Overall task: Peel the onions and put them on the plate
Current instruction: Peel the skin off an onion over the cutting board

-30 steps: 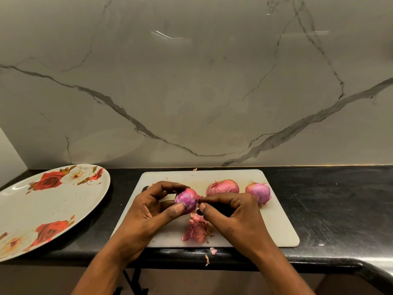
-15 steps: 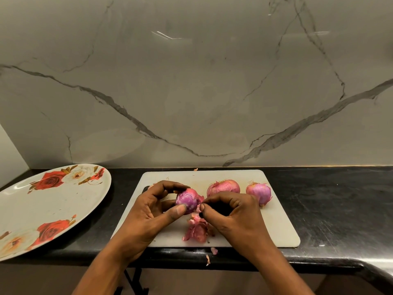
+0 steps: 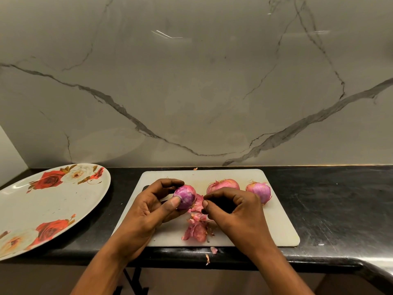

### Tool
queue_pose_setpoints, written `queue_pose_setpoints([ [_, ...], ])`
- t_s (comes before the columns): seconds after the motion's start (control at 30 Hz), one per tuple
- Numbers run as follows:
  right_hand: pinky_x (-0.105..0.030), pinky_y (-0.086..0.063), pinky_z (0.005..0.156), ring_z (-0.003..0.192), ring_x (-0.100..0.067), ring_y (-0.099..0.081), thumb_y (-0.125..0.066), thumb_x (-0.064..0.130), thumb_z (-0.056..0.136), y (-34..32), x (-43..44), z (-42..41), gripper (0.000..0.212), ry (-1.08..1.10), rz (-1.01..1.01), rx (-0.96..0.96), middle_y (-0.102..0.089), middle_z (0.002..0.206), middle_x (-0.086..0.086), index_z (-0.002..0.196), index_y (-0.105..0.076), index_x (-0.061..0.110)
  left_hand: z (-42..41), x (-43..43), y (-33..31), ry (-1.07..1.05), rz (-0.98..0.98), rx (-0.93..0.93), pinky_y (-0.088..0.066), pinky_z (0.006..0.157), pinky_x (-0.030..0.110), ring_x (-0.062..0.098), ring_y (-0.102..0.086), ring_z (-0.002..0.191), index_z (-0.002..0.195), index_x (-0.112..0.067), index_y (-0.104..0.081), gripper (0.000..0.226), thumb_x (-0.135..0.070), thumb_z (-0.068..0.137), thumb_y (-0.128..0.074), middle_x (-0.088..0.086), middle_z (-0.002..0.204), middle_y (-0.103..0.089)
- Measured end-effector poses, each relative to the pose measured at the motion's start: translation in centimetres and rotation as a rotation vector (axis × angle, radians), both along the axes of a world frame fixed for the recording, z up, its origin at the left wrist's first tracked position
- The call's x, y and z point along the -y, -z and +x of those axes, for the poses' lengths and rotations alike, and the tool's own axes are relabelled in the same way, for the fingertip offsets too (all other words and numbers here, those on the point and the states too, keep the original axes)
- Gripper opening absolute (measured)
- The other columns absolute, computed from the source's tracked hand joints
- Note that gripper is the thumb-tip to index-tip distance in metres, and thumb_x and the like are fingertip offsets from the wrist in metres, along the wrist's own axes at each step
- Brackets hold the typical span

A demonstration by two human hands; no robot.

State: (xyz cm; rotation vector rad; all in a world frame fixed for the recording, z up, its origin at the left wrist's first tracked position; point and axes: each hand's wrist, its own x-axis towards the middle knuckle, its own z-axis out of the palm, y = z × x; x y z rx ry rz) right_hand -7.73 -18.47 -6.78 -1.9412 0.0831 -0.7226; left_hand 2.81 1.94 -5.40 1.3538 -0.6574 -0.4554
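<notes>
The left hand [image 3: 146, 209] holds the onion [image 3: 185, 195] over the board [image 3: 276, 220], with its thumb in front and its curled fingers behind. The right hand [image 3: 238, 213], fingers curled, pinches the loose skin [image 3: 197, 204] at the onion's 4 o'clock side. The plate [image 3: 63, 201] lies at 9 o'clock from the onion, past the left hand, so that hand is nearer to it.

Backed from 9 to 3 o'clock by a glossy pale grey marble wall [image 3: 191, 92], crossed by dark veins [image 3: 106, 99] sagging toward centre. Thin streaks of reflected light [image 3: 167, 35] at 12 o'clock. Below, a polished black countertop [image 3: 329, 209], scuffed at 3 o'clock, rounded at 4. Plain white side wall [image 3: 9, 154] at 9 o'clock. Black crossed frame legs [image 3: 129, 279] under the edge at 7 o'clock.
</notes>
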Motion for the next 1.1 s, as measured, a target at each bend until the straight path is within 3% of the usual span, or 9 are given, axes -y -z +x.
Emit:
queue_pose_setpoints([
  [0.17,-0.025,-0.064,0.077,0.088,-0.004,-0.077,-0.083,0.023,0.090,-0.34,-0.17,-0.29,0.015,-0.070,-0.026,0.025,-0.080,0.092,0.018,0.105,-0.084,0.024,-0.09,0.04,0.24,0.019,0.055,0.125,-0.056,0.105,0.043,0.031,-0.065,0.130,0.129,-0.025,-0.068,0.043,-0.027,0.088,-0.081,0.009,0.138,-0.065],
  [0.33,-0.037,-0.065,0.070,0.078,-0.010,-0.078,-0.079,0.018,0.093,-0.29,-0.25,-0.13,0.012,-0.060,-0.036,0.017,-0.080,0.084,0.016,0.099,-0.085,0.026,-0.06,0.13,0.44,0.015,0.076,0.174,-0.056,0.105,0.044,0.035,-0.065,0.129,0.130,-0.022,-0.067,0.042,-0.018,0.089,-0.078,0.013,0.138,-0.064],
  [0.47,-0.036,-0.064,0.068,0.075,-0.010,-0.077,-0.079,0.016,0.092,-0.22,-0.15,-0.03,0.011,-0.044,-0.042,0.012,-0.079,0.081,0.016,0.094,-0.086,0.025,-0.22,0.17,0.21,0.019,0.081,0.169,-0.058,0.101,0.035,0.030,-0.066,0.128,0.125,-0.027,-0.070,0.040,-0.019,0.086,-0.078,0.008,0.136,-0.065],
  [0.67,-0.031,-0.064,0.070,0.076,-0.008,-0.075,-0.079,0.019,0.090,-0.20,-0.15,-0.04,0.006,-0.009,-0.031,-0.016,-0.078,0.079,0.014,0.091,-0.084,0.023,-0.10,0.10,0.33,0.025,0.047,0.126,-0.059,0.101,0.040,0.032,-0.064,0.129,0.128,-0.025,-0.068,0.040,-0.023,0.089,-0.079,0.007,0.135,-0.066],
  [0.83,-0.028,-0.065,0.071,0.076,-0.005,-0.076,-0.079,0.021,0.090,-0.03,-0.17,0.16,0.006,0.040,-0.037,-0.031,-0.078,0.079,0.014,0.092,-0.084,0.023,-0.18,0.06,0.15,0.024,0.008,0.059,-0.059,0.100,0.041,0.031,-0.064,0.132,0.133,-0.031,-0.066,0.053,-0.035,0.082,-0.080,0.005,0.138,-0.066],
  [0.97,-0.025,-0.065,0.074,0.081,-0.002,-0.077,-0.083,0.020,0.088,0.14,-0.11,0.17,0.013,0.045,-0.051,-0.031,-0.079,0.087,0.016,0.099,-0.083,0.027,-0.09,-0.07,0.24,0.056,0.019,0.098,-0.055,0.106,0.038,0.031,-0.064,0.133,0.147,-0.024,-0.052,0.062,-0.017,0.090,-0.076,0.009,0.143,-0.066],
  [1.1,-0.021,-0.063,0.080,0.089,0.001,-0.076,-0.081,0.012,0.090,0.08,-0.01,0.07,0.021,0.029,-0.035,-0.018,-0.080,0.095,0.018,0.105,-0.083,0.027,-0.06,-0.08,0.33,0.021,0.019,0.134,-0.056,0.103,0.032,0.026,-0.063,0.134,0.145,-0.016,-0.052,0.064,-0.011,0.085,-0.076,0.006,0.142,-0.066],
])
